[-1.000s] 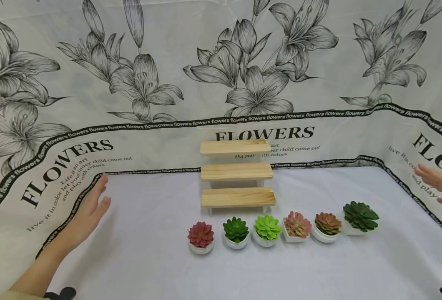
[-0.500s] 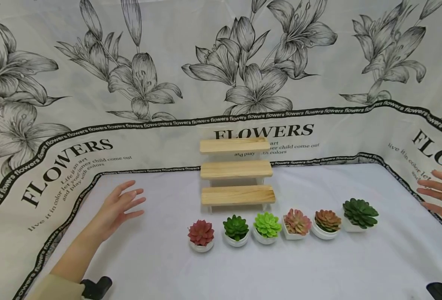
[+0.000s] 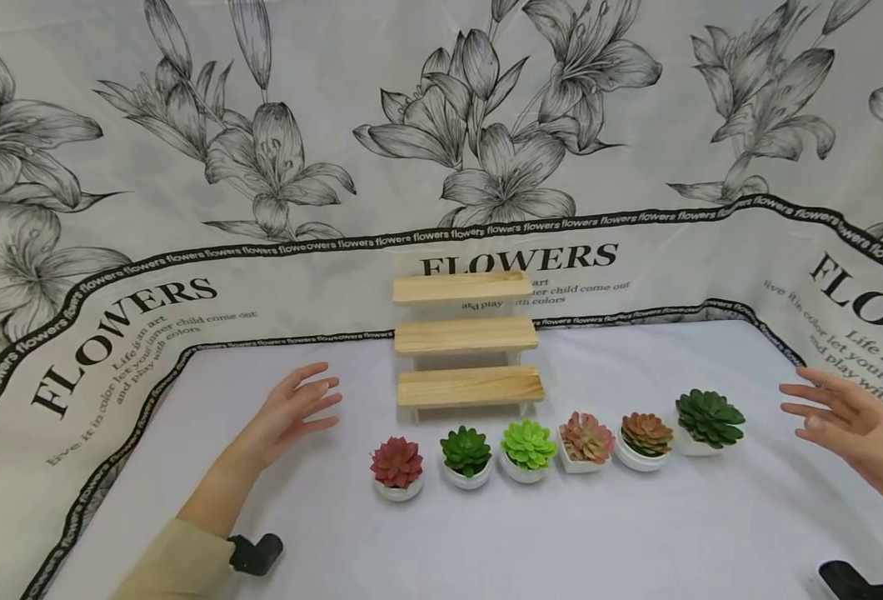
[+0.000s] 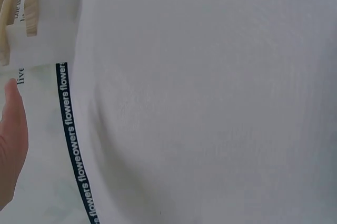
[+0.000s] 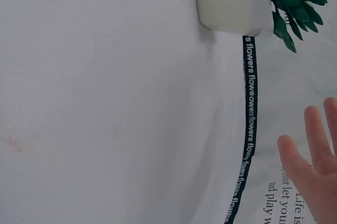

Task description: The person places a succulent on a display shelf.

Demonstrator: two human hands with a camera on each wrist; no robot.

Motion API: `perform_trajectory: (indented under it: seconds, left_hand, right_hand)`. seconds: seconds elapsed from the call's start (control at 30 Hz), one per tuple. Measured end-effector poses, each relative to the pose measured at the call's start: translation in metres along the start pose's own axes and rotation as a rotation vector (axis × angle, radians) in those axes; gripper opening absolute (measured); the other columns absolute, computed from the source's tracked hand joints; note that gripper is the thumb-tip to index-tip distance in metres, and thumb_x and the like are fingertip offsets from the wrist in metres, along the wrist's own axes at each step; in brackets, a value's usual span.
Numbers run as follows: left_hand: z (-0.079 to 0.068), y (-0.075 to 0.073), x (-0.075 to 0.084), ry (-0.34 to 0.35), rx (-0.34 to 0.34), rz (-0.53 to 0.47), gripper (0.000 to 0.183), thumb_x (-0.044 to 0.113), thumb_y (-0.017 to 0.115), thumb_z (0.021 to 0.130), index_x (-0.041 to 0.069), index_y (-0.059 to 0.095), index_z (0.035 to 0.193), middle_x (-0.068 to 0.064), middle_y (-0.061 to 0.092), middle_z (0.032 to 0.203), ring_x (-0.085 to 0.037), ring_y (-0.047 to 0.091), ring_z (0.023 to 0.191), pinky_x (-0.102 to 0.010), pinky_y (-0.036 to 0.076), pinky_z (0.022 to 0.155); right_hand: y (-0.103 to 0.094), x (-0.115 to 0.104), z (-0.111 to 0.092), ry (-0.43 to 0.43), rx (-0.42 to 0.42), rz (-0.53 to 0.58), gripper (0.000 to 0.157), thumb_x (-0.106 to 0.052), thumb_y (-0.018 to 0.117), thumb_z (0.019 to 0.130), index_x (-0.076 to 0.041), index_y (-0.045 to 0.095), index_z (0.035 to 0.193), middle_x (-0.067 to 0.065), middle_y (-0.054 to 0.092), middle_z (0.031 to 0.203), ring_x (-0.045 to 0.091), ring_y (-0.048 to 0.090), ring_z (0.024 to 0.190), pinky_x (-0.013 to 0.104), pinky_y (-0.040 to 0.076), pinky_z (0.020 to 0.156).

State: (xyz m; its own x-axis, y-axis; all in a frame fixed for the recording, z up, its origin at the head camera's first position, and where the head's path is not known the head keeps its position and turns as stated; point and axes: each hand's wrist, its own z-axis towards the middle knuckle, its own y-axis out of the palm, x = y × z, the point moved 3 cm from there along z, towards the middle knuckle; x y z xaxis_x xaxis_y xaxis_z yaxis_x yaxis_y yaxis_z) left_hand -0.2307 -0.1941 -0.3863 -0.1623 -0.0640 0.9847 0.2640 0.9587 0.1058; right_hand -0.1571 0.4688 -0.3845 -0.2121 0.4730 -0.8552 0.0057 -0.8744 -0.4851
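Observation:
My left hand [image 3: 286, 421] hovers over the white cloth left of the wooden stand, its fingers spread loosely and holding nothing. At the right side my right hand [image 3: 850, 421] is held out, fingers apart, with nothing in it. Nearest to it is a dark green succulent [image 3: 710, 419] in a white square pot. A row of potted succulents runs leftward from there: a brown-orange one [image 3: 646, 435], a pink one [image 3: 586, 437], a bright green one [image 3: 529, 445], a green one [image 3: 466, 452] and a red one [image 3: 396, 463]. The red one is nearest to my left hand.
A three-step wooden stand [image 3: 470, 387] is behind the row, bearing nothing on its steps. A cloth backdrop [image 3: 321, 292] printed with flowers and lettering rises behind and at both sides. White cloth [image 3: 531, 542] covers the table.
My left hand has moved right, from the left edge toward the stand and the red succulent. My right hand has come further into view, moving left. The succulents stay in place.

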Motion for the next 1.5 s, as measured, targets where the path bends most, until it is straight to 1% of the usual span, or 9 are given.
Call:
perform_trajectory:
  seconds: [0.2, 0.37, 0.47, 0.6, 0.73, 0.97, 1.1, 1.23, 1.5]
  left_hand:
    - [0.007, 0.007, -0.01, -0.059, 0.022, -0.041, 0.06, 0.017, 0.049, 0.098, 0.004, 0.016, 0.146, -0.026, 0.025, 0.146, -0.038, 0.035, 0.13, -0.039, 0.047, 0.091]
    - [0.019, 0.016, -0.016, -0.08, 0.027, -0.06, 0.061, 0.017, 0.05, 0.097, 0.004, 0.017, 0.146, -0.024, 0.027, 0.146, -0.036, 0.037, 0.129, -0.037, 0.046, 0.092]
    - [0.025, 0.021, -0.021, -0.095, 0.017, -0.065, 0.06, 0.015, 0.05, 0.096, 0.003, 0.018, 0.146, -0.025, 0.028, 0.145, -0.033, 0.043, 0.125, -0.036, 0.047, 0.091]
    - [0.031, 0.028, -0.027, -0.118, -0.013, -0.073, 0.058, 0.01, 0.049, 0.096, 0.002, 0.021, 0.145, -0.026, 0.031, 0.143, -0.026, 0.05, 0.116, -0.035, 0.047, 0.09]
    - [0.035, 0.037, -0.03, -0.128, -0.054, -0.076, 0.056, 0.008, 0.048, 0.096, 0.002, 0.022, 0.145, -0.026, 0.032, 0.142, -0.025, 0.051, 0.113, -0.036, 0.047, 0.091]
    - [0.045, 0.055, -0.032, -0.14, -0.078, -0.047, 0.054, 0.009, 0.05, 0.095, 0.001, 0.027, 0.143, -0.024, 0.038, 0.138, -0.024, 0.053, 0.11, -0.037, 0.046, 0.092]
    - [0.051, 0.064, -0.032, -0.156, -0.051, -0.053, 0.052, 0.008, 0.052, 0.094, 0.0, 0.031, 0.141, -0.024, 0.043, 0.133, -0.022, 0.054, 0.105, -0.037, 0.047, 0.091]
    - [0.055, 0.067, -0.033, -0.157, -0.021, -0.058, 0.052, 0.004, 0.052, 0.093, -0.002, 0.032, 0.14, -0.022, 0.046, 0.128, -0.017, 0.056, 0.097, -0.036, 0.048, 0.09]
    - [0.058, 0.071, -0.033, -0.153, 0.005, -0.058, 0.053, -0.001, 0.053, 0.091, -0.005, 0.032, 0.14, -0.025, 0.047, 0.126, -0.013, 0.058, 0.088, -0.03, 0.051, 0.084]
  right_hand:
    - [0.015, -0.001, -0.001, -0.004, -0.075, 0.094, 0.072, 0.014, 0.046, 0.091, -0.029, 0.024, 0.145, -0.026, 0.045, 0.12, -0.012, 0.051, 0.1, 0.012, 0.047, 0.071]
    - [0.021, 0.004, 0.004, 0.003, -0.123, 0.036, 0.075, 0.012, 0.049, 0.09, -0.025, 0.02, 0.148, -0.026, 0.043, 0.123, -0.012, 0.05, 0.102, 0.015, 0.048, 0.071]
    - [0.026, 0.006, 0.007, 0.018, -0.142, 0.025, 0.076, 0.012, 0.051, 0.09, -0.026, 0.02, 0.148, -0.026, 0.043, 0.123, -0.012, 0.049, 0.102, 0.017, 0.048, 0.07]
    - [0.034, 0.006, 0.01, 0.055, -0.141, 0.0, 0.077, 0.008, 0.055, 0.089, -0.027, 0.02, 0.148, -0.027, 0.042, 0.121, -0.013, 0.048, 0.101, 0.019, 0.049, 0.07]
    - [0.042, 0.005, 0.011, 0.09, -0.13, -0.049, 0.079, 0.003, 0.059, 0.088, -0.028, 0.019, 0.148, -0.029, 0.037, 0.119, -0.016, 0.044, 0.099, 0.021, 0.05, 0.07]
    - [0.044, 0.003, 0.014, 0.084, -0.132, -0.107, 0.082, 0.001, 0.062, 0.086, -0.026, 0.017, 0.15, -0.029, 0.03, 0.119, -0.016, 0.04, 0.098, 0.019, 0.048, 0.069]
    - [0.046, 0.003, 0.016, 0.074, -0.148, -0.079, 0.082, 0.003, 0.063, 0.085, -0.026, 0.019, 0.149, -0.026, 0.033, 0.119, -0.013, 0.043, 0.098, 0.019, 0.047, 0.07]
    - [0.05, 0.003, 0.017, 0.06, -0.173, -0.03, 0.081, 0.007, 0.061, 0.085, -0.023, 0.021, 0.149, -0.023, 0.037, 0.12, -0.01, 0.046, 0.099, 0.019, 0.047, 0.071]
    - [0.055, 0.007, 0.017, 0.09, -0.229, 0.035, 0.078, 0.005, 0.062, 0.084, -0.021, 0.025, 0.147, -0.031, 0.036, 0.122, -0.019, 0.039, 0.102, 0.013, 0.044, 0.075]
